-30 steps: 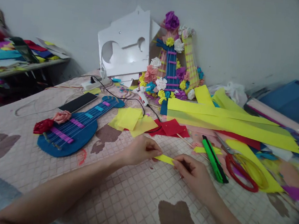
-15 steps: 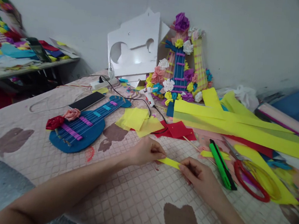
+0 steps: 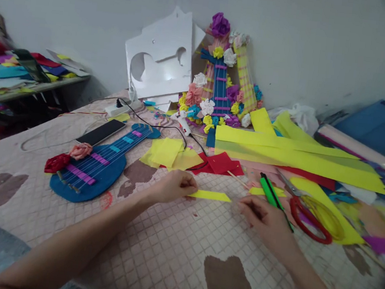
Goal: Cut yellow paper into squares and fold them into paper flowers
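Between the fingers of my left hand (image 3: pixel 175 188) is one end of a short yellow paper strip (image 3: pixel 211 196), which lies flat just above or on the cloth. My right hand (image 3: pixel 263 215) is just past the strip's free end, apart from it, fingers loosely curled with a gap and nothing visible in them. Close behind the right hand lies a green box cutter (image 3: pixel 272 193), partly hidden by it. Scissors (image 3: pixel 309 218) with red and yellow handles rest further right. A blue paper guitar (image 3: pixel 101 171) with strings and two paper roses lies to the left.
Yellow paper squares (image 3: pixel 167 153) and red paper (image 3: pixel 220 164) lie beyond my hands. A white glue gun (image 3: pixel 183 122) with a black cord stands behind them. Long yellow sheets (image 3: pixel 298 156) cover the back right. A black phone (image 3: pixel 101 132) lies beside the guitar; decorated guitars (image 3: pixel 221 90) lean on the wall.
My right hand has let go of the strip's right end and moved right, towards the box cutter. The left hand keeps hold of the other end. The view has shifted slightly right.
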Available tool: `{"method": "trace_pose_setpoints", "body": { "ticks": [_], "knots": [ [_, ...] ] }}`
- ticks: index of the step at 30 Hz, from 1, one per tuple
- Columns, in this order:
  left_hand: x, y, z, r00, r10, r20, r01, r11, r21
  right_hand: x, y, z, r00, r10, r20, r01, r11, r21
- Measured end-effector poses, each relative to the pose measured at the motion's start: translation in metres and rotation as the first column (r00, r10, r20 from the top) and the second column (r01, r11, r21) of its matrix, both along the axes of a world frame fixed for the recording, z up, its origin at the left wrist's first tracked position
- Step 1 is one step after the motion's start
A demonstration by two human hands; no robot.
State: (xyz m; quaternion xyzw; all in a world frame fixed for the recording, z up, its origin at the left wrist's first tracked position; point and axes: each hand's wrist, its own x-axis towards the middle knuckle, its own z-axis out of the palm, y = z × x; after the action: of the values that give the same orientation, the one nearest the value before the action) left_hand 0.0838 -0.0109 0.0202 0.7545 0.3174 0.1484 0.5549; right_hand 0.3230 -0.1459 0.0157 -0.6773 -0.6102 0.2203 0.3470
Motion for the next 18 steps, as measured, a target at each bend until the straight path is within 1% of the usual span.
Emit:
{"method": "trace_pose_setpoints", "body": {
  "ticks": [1,2,3,4,6,8,9,10,12,13,15,18],
  "knots": [
    [0.003,0.002,0.001,0.999,0.026,0.029,-0.025,0.999,-0.043,0.009,-0.004,0.003,0.996,-0.077,0.051,0.074,0.996,0.052],
    [0.008,0.004,0.003,0.998,0.046,0.054,-0.041,0.995,-0.089,0.02,-0.007,0.005,0.977,-0.176,0.122,0.165,0.982,0.094],
    [0.016,0.005,0.006,0.996,0.058,0.072,-0.048,0.99,-0.135,0.03,-0.011,0.006,0.949,-0.243,0.203,0.221,0.967,0.125],
    [0.026,0.006,0.009,0.994,0.061,0.087,-0.046,0.985,-0.164,0.039,-0.015,0.006,0.901,-0.329,0.283,0.288,0.941,0.177],
    [0.056,0.005,0.017,0.99,0.082,0.113,-0.065,0.987,-0.15,0.052,-0.02,0.002,0.81,-0.404,0.426,0.347,0.914,0.208],
    [0.094,0.002,0.022,0.988,0.076,0.134,-0.058,0.989,-0.135,0.058,-0.022,-0.004,0.734,-0.416,0.537,0.381,0.907,0.181],
    [0.113,0.0,0.023,0.992,0.054,0.113,-0.041,0.992,-0.116,0.059,-0.022,-0.007,0.709,-0.407,0.577,0.39,0.907,0.16],
    [0.131,-0.002,0.023,0.997,0.043,0.066,-0.039,0.997,-0.072,0.059,-0.022,-0.009,0.691,-0.395,0.606,0.395,0.908,0.141],
    [0.16,-0.006,0.019,0.999,0.037,0.01,-0.037,0.999,-0.036,0.059,-0.02,-0.013,0.674,-0.38,0.634,0.395,0.91,0.125],
    [0.17,-0.008,0.015,0.999,0.043,-0.021,-0.043,0.999,-0.009,0.059,-0.02,-0.014,0.67,-0.378,0.639,0.395,0.91,0.125],
    [0.182,-0.009,0.007,0.995,0.062,-0.083,-0.058,0.997,0.05,0.058,-0.019,-0.015,0.663,-0.379,0.646,0.399,0.909,0.123],
    [0.187,-0.009,-0.004,0.986,0.081,-0.146,-0.062,0.989,0.132,0.059,-0.019,-0.015,0.655,-0.375,0.656,0.418,0.903,0.099]
  ]
}}
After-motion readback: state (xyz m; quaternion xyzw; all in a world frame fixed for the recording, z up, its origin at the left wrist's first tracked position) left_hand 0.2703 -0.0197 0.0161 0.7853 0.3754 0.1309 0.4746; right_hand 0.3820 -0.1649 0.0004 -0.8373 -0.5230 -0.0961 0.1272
